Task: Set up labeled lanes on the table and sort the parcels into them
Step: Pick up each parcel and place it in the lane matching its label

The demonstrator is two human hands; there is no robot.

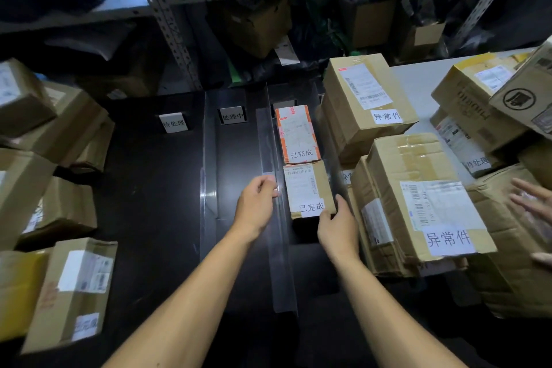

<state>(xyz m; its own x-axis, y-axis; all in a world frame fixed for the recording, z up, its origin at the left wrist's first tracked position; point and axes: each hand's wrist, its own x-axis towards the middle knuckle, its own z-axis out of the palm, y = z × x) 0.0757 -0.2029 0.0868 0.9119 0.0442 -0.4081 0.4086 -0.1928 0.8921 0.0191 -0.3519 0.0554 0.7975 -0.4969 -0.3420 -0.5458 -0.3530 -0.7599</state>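
Observation:
A small brown parcel [307, 188] marked 已完成 lies on the black table [149, 203] in the lane right of a clear divider [274, 218]. Behind it in the same lane sits an orange-taped parcel [297, 134], also marked 已完成. My right hand [337, 227] grips the brown parcel's near right corner. My left hand [257, 203] holds the clear divider from the left, fingers curled at its edge. Lane label cards stand at the back: 待处理 [173, 122] and 处理中 [232, 115].
Stacked brown boxes tagged 异常件 [424, 200] crowd the right, with a taller one [364, 104] behind. Another person's hand [534, 203] rests on a box at far right. Loose parcels [71, 290] line the left edge. Metal shelving [167, 18] with packages stands behind the table.

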